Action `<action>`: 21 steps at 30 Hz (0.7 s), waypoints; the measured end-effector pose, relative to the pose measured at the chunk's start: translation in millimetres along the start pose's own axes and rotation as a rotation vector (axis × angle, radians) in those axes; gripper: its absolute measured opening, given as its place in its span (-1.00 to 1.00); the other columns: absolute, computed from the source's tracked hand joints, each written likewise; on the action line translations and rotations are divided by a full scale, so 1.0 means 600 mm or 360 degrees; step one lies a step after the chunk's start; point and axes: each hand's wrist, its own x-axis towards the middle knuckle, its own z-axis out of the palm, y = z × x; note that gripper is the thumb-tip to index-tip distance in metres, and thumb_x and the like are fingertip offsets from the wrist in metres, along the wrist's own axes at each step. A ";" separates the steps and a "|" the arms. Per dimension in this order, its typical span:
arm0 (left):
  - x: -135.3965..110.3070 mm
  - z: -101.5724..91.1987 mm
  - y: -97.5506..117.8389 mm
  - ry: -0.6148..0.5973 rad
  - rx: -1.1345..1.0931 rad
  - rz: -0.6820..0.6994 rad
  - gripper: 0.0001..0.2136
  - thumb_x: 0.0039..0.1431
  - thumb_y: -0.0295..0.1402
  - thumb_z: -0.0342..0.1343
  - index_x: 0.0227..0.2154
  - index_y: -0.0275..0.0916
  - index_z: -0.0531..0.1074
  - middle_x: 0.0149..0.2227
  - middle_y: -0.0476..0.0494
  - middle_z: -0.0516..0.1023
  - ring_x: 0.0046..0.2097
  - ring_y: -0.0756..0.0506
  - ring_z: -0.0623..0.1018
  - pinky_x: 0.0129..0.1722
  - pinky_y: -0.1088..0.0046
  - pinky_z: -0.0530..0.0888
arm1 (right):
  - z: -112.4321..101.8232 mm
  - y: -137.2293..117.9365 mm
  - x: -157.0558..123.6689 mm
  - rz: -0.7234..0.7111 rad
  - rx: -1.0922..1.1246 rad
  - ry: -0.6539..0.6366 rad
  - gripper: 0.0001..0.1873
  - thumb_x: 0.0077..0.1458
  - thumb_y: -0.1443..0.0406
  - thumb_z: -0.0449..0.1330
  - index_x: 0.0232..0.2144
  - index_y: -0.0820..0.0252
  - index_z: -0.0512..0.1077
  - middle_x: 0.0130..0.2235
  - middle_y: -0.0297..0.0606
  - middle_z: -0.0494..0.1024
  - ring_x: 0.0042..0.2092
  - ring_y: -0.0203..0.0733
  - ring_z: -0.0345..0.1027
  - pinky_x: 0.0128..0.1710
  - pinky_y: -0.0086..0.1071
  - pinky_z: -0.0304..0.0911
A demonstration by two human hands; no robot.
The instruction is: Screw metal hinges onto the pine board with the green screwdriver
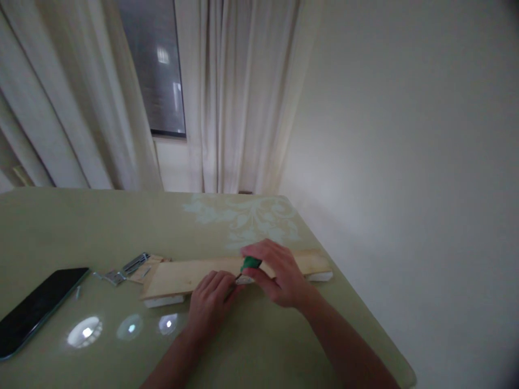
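Observation:
A long pale wooden board (182, 275) lies across the green table (60, 227), propped on two small white blocks. My right hand (278, 273) is closed around a green-handled screwdriver (250, 263), whose tip points down at a small metal piece (244, 280) on the board's near edge. My left hand (211, 302) rests against the board's near edge just left of that piece, fingers curled and steadying the screwdriver's shaft.
Metal hinges (135, 263) and loose screws (78, 292) lie left of the board. A black phone (38, 305) lies at the table's left front. Curtains (239, 92) and a window are behind; a bare wall is on the right, past the table's edge.

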 end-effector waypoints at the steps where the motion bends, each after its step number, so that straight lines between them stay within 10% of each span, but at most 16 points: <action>1: 0.000 0.001 -0.001 -0.0015 -0.0021 0.0007 -0.76 0.49 -0.21 0.09 -0.28 -0.20 0.53 -0.30 -0.12 0.63 -0.25 -0.13 0.57 -0.22 0.32 0.49 | -0.010 0.007 -0.011 0.0152 0.0011 0.0230 -0.70 0.37 0.24 0.25 0.12 0.07 0.44 -0.11 -0.21 0.66 -0.09 -0.15 0.57 -0.01 -0.22 0.47; 3: -0.001 0.005 -0.004 -0.0028 -0.0050 0.0034 -0.80 0.48 -0.23 0.12 -0.22 -0.19 0.57 -0.25 -0.12 0.65 -0.22 -0.13 0.58 -0.17 0.32 0.50 | -0.031 0.021 -0.044 0.0511 0.0082 0.0757 -0.72 0.29 0.18 0.36 -0.02 0.08 0.44 -0.18 -0.25 0.64 -0.19 -0.17 0.58 -0.15 -0.27 0.50; 7: -0.001 0.010 -0.011 -0.0044 -0.0035 0.0111 -0.75 0.51 -0.25 0.08 -0.23 -0.17 0.62 -0.22 -0.13 0.67 -0.20 -0.14 0.58 -0.15 0.30 0.51 | -0.052 0.028 -0.139 0.1213 0.0627 0.1029 -0.53 0.08 0.06 0.49 -0.24 0.05 0.28 -0.10 -0.22 0.68 -0.25 -0.18 0.63 -0.21 -0.28 0.54; 13: 0.000 0.012 -0.018 -0.0088 0.0052 0.0180 -0.71 0.53 -0.25 0.03 -0.23 -0.18 0.63 -0.21 -0.14 0.67 -0.19 -0.15 0.58 -0.15 0.28 0.51 | 0.028 -0.031 -0.247 0.1463 0.0659 0.0801 -0.54 0.16 -0.06 0.38 -0.17 0.07 0.33 -0.35 -0.24 0.68 -0.51 -0.21 0.46 -0.56 -0.40 0.33; 21: 0.005 -0.001 -0.033 -0.0184 0.0138 0.0049 -0.83 0.44 -0.28 0.14 -0.24 -0.19 0.58 -0.19 -0.18 0.66 -0.14 -0.21 0.60 -0.12 0.25 0.49 | 0.094 -0.066 -0.250 0.1179 -0.0116 0.0323 -0.75 0.32 0.23 0.17 0.01 0.11 0.47 -0.14 -0.19 0.68 -0.12 -0.06 0.60 -0.07 -0.23 0.45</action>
